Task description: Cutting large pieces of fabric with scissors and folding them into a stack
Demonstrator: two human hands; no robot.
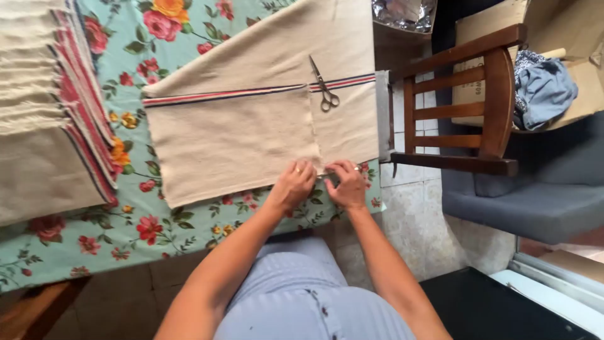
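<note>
A cardboard box [569, 38] at two o'clock holds a crumpled blue-grey garment [544, 91]; it sits on a grey upholstered seat [535, 201] behind a dark wooden chair [478, 107]. At twelve o'clock a crinkled silver foil bag [406, 14] lies partly out of frame; what is in it cannot be told.

The table wears a turquoise floral tablecloth [126, 214]. At its centre lies a beige cloth with red and navy stripes [251, 119], and metal scissors [324, 88] rest on the stripe at about one o'clock from the cloth's middle. A stack of folded striped cloths [44, 107] lies at nine o'clock. The floor is pale stone tile [415, 220].

Both forearms reach up from six o'clock. The left hand [294, 184] and the right hand [345, 184] sit just beside each other at the near edge of the beige cloth, fingers curled narrow and pinching that edge, where a cut runs up the cloth. Each hand wears a ring.
</note>
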